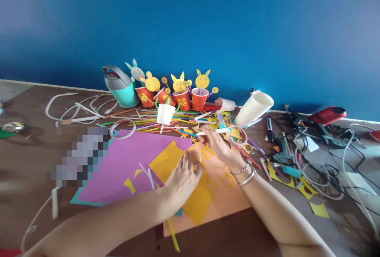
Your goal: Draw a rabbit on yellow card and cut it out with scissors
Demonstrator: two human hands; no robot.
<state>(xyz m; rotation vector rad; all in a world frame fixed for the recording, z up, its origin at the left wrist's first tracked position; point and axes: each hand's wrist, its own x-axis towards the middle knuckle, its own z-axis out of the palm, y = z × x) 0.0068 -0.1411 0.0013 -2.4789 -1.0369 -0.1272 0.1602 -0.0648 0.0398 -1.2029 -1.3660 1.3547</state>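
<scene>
My left hand (184, 174) is closed, fingers curled over a small pale round piece (196, 155) whose kind is not clear. It is above a yellow-orange paper sheet (198, 205). Up and to the right, my right hand (215, 144) pinches a slim white pen-like stick (221, 130), its tip pointing left. Beneath the hands a peach sheet (231, 201) and a purple sheet (118, 166) lie partly overlapped. A white paper cup (165, 113) with green arms and a straw stands beyond my hands.
Red cups (199, 99) with yellow animal faces line the blue wall beside a teal kettle-like jug (123, 90). Coloured straws (145, 121) are strewn before them. Stacked white cups (254, 108) lean at right, near a glue gun (283, 152), tangled cables (320, 174) and a red tool (328, 115).
</scene>
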